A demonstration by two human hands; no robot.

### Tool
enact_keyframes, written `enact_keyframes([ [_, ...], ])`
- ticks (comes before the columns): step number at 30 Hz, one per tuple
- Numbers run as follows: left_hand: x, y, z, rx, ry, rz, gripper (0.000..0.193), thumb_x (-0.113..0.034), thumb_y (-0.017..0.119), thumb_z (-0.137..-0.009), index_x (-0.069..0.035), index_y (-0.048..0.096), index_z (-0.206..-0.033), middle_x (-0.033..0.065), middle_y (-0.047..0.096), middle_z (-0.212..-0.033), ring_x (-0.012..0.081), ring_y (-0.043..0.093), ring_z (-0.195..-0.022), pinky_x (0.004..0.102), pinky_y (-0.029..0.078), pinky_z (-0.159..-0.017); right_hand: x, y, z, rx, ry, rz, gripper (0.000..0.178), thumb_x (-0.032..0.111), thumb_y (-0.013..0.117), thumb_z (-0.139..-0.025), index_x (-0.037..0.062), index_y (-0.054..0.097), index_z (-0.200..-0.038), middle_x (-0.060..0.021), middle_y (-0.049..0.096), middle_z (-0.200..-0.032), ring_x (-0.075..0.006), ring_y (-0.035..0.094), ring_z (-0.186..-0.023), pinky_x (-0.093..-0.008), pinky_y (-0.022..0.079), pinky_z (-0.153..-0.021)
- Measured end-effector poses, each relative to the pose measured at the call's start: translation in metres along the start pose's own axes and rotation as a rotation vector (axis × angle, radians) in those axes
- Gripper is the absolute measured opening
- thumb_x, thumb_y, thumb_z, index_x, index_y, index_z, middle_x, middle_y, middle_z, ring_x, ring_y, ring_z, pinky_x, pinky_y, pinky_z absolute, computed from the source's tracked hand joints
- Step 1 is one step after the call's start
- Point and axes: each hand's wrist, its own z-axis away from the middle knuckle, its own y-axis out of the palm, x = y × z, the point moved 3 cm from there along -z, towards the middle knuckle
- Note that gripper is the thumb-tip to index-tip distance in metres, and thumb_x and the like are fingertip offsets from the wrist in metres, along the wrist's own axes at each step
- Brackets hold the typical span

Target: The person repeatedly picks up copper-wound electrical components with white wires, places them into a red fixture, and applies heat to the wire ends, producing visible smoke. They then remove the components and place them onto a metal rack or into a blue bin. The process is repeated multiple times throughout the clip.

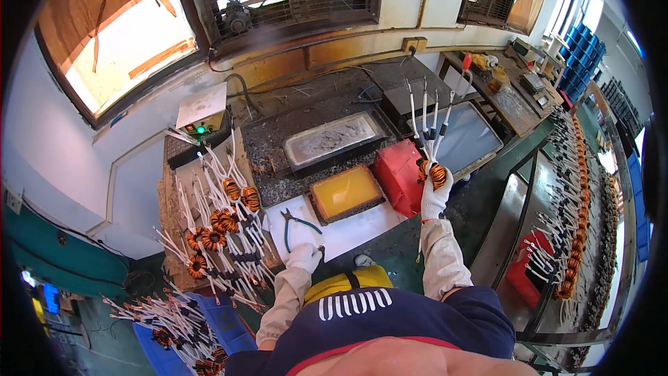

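My right hand point(436, 202), in a white glove, is closed around a toroidal coil point(434, 175) wound with copper wire. The coil's white leads stand upward, with dark sleeves partway along and metal lugs at their tips. My left hand point(304, 257), also gloved, is closed low over the white sheet point(362, 231). A small dark thing shows at its edge; I cannot make out what it is. Just beyond that hand lie pliers point(298, 221) with blue-green handles, their jaws pointing away from me.
A rectangular pot point(334, 141) with a silvery surface stands behind a tray of yellow liquid point(346, 192). Beside them is a red container point(398, 175). Several coils point(224, 221) lie on the left bench, more in a blue bin point(229, 322). A rack at right holds rows of coils point(570, 257).
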Motion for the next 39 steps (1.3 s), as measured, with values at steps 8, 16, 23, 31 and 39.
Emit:
enact_keyframes([
  [8,-0.002,-0.002,0.002,-0.015,0.017,-0.017,0.027,-0.032,0.062,-0.084,-0.009,0.071,-0.092,0.0156,0.068,-0.096,0.0336,0.065,-0.093,0.0423,0.050,-0.084,0.002,0.000,0.000,0.008,0.013,0.038,0.046,0.007,0.066,-0.087,0.0033,0.048,-0.129,-0.0142,0.062,-0.116,-0.0235,0.063,-0.105,-0.0341,0.049,-0.094],
  [16,0.003,0.003,0.000,-0.027,0.009,-0.003,0.027,-0.032,0.062,-0.084,-0.009,0.071,-0.094,0.0159,0.068,-0.098,0.0339,0.065,-0.093,0.0424,0.050,-0.085,0.000,0.000,0.001,0.021,0.010,0.028,0.046,0.006,0.065,-0.088,0.0030,0.047,-0.130,-0.0141,0.061,-0.117,-0.0229,0.062,-0.106,-0.0341,0.048,-0.095],
  [23,-0.003,-0.003,0.004,-0.018,0.004,-0.004,0.027,-0.032,0.062,-0.084,-0.008,0.071,-0.093,0.0167,0.068,-0.097,0.0347,0.065,-0.092,0.0430,0.050,-0.084,-0.005,0.001,0.001,0.015,0.002,-0.024,0.045,0.006,0.064,-0.088,0.0026,0.046,-0.130,-0.0133,0.059,-0.117,-0.0220,0.060,-0.106,-0.0332,0.047,-0.096],
  [31,-0.004,-0.003,0.005,-0.028,0.004,0.006,0.028,-0.033,0.063,-0.084,-0.007,0.071,-0.093,0.0172,0.068,-0.096,0.0351,0.065,-0.092,0.0434,0.050,-0.084,-0.009,0.001,0.000,0.010,-0.006,0.010,0.046,0.006,0.065,-0.089,0.0026,0.046,-0.130,-0.0132,0.059,-0.118,-0.0220,0.060,-0.106,-0.0329,0.047,-0.096],
  [39,0.000,-0.001,0.003,-0.022,0.017,0.012,0.028,-0.033,0.063,-0.084,-0.008,0.071,-0.094,0.0170,0.069,-0.097,0.0346,0.065,-0.092,0.0429,0.051,-0.084,-0.003,0.001,0.001,0.019,0.008,-0.039,0.045,0.005,0.064,-0.089,0.0024,0.045,-0.130,-0.0132,0.058,-0.117,-0.0216,0.060,-0.106,-0.0324,0.046,-0.096],
])
